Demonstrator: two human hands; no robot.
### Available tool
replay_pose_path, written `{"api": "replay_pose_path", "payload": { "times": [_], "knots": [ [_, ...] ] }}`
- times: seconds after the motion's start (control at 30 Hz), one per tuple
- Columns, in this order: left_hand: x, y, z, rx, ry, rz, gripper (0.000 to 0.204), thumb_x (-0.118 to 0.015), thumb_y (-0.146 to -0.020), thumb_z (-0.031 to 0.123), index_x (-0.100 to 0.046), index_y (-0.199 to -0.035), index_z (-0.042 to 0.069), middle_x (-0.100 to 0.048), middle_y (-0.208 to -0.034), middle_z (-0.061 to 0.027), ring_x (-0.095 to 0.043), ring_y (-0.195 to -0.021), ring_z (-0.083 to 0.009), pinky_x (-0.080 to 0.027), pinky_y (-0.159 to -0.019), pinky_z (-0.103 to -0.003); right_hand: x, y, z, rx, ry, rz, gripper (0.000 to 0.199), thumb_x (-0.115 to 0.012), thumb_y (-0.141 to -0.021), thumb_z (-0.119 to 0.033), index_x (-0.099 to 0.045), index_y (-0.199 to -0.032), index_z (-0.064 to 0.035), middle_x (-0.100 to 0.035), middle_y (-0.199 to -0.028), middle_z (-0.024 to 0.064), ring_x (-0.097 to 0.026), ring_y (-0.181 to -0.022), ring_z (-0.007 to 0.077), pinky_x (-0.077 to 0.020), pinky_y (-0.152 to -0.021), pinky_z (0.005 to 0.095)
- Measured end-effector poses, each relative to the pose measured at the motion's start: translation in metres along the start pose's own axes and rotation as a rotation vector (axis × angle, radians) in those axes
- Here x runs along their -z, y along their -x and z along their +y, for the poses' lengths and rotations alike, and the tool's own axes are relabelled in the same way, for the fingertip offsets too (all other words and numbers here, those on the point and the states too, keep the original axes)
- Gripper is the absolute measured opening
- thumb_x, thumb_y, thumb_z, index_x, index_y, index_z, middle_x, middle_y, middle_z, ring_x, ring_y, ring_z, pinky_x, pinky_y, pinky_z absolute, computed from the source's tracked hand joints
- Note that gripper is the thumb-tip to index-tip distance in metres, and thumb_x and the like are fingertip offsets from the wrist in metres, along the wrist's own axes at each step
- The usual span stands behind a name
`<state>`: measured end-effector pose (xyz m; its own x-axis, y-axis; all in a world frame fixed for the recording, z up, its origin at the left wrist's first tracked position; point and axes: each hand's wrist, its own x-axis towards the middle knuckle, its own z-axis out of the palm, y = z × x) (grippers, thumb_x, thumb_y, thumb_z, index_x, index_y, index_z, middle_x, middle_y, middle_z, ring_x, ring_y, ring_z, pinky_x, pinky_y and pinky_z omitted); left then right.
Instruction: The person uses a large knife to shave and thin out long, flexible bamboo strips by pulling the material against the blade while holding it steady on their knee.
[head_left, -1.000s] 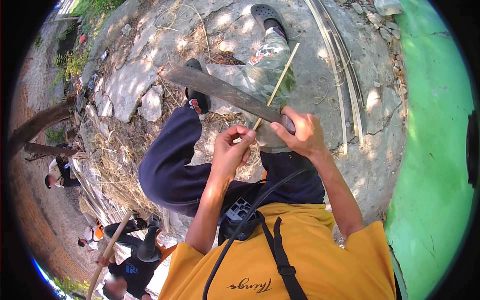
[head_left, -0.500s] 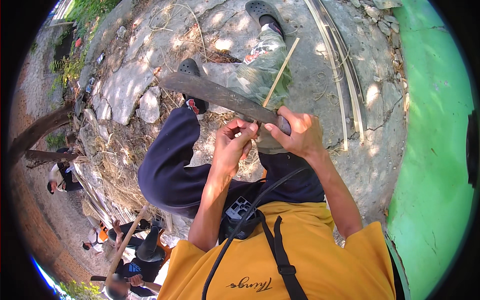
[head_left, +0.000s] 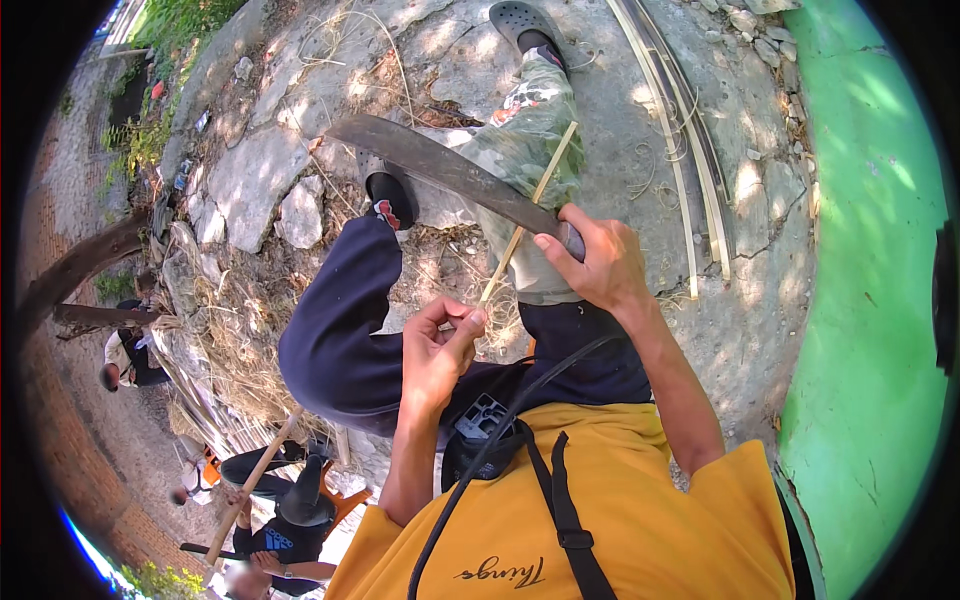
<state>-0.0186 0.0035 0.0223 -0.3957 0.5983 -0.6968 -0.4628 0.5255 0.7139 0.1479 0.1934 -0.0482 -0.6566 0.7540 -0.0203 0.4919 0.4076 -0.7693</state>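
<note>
In my right hand [head_left: 602, 260] is the handle end of a machete [head_left: 430, 160], its broad dark blade reaching up and to the left over my leg. My left hand [head_left: 437, 345] pinches the near end of a thin pale bamboo strip [head_left: 505, 262], nearer my body. That strip slants up to the right and crosses beneath the blade close to my right hand, where a short part is hidden. Under both lies a camouflage cloth [head_left: 492, 152] covering my outstretched right leg.
Long split bamboo strips [head_left: 690, 190] lie on the cracked concrete at the right, beside a green wall [head_left: 860, 300]. Fibre shavings [head_left: 245, 360] and broken slabs [head_left: 300, 210] spread on the left. At lower left a seated person [head_left: 285, 540] holds a pole [head_left: 255, 475] and a long blade.
My left hand has drawn back toward my body and to the left, pulling the strip along under the blade. My right hand and the machete have shifted only slightly.
</note>
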Motion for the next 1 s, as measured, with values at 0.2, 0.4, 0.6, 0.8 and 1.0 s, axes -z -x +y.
{"api": "replay_pose_path", "payload": {
  "times": [0.2,0.4,0.6,0.8,1.0],
  "knots": [
    [-0.015,-0.010,0.008,-0.088,-0.194,0.010,0.019,-0.070,-0.106,0.013,-0.066,-0.114,-0.003,-0.064,-0.078,0.0000,-0.053,-0.058,-0.0041,-0.041,-0.050,-0.023,0.005,-0.001,-0.002,-0.021,-0.018,-0.089,0.050,-0.069,-0.096,-0.056,-0.067,-0.097,-0.0068,-0.068,-0.067,0.0199,-0.069,-0.065,0.0433,-0.0513,-0.058,0.0526],
    [-0.037,-0.058,0.006,-0.271,-0.302,0.009,0.013,-0.070,-0.104,0.010,-0.070,-0.102,-0.002,-0.069,-0.080,-0.0020,-0.058,-0.060,-0.0038,-0.043,-0.052,-0.023,0.003,0.002,0.001,0.002,-0.030,-0.081,0.051,-0.070,-0.095,-0.057,-0.067,-0.097,-0.0065,-0.068,-0.067,0.0210,-0.070,-0.066,0.0440,-0.0526,-0.059,0.0524],
    [-0.054,-0.069,0.008,-0.436,-0.393,0.077,0.013,-0.070,-0.104,0.008,-0.069,-0.100,-0.004,-0.069,-0.082,-0.0018,-0.061,-0.070,-0.0053,-0.050,-0.061,-0.024,0.006,-0.001,0.004,0.009,-0.012,-0.088,0.052,-0.071,-0.095,-0.059,-0.070,-0.098,-0.0064,-0.068,-0.066,0.0220,-0.070,-0.066,0.0445,-0.0542,-0.059,0.0523],
    [-0.049,-0.062,0.010,-0.406,-0.436,0.108,0.011,-0.070,-0.103,0.005,-0.068,-0.099,-0.005,-0.069,-0.083,-0.0039,-0.060,-0.074,-0.0050,-0.051,-0.064,-0.024,0.003,0.000,-0.002,-0.012,0.014,-0.078,0.055,-0.070,-0.095,-0.062,-0.071,-0.098,-0.0064,-0.066,-0.063,0.0221,-0.070,-0.064,0.0441,-0.0541,-0.057,0.0524],
    [-0.036,-0.043,0.012,-0.325,-0.443,0.082,0.011,-0.071,-0.103,0.006,-0.067,-0.099,-0.004,-0.066,-0.082,-0.0008,-0.053,-0.070,-0.0026,-0.042,-0.057,-0.021,-0.001,0.002,-0.003,-0.002,0.060,-0.053,0.055,-0.070,-0.095,-0.062,-0.072,-0.099,-0.0072,-0.066,-0.061,0.0209,-0.070,-0.062,0.0440,-0.0538,-0.056,0.0518]
  ]
}}
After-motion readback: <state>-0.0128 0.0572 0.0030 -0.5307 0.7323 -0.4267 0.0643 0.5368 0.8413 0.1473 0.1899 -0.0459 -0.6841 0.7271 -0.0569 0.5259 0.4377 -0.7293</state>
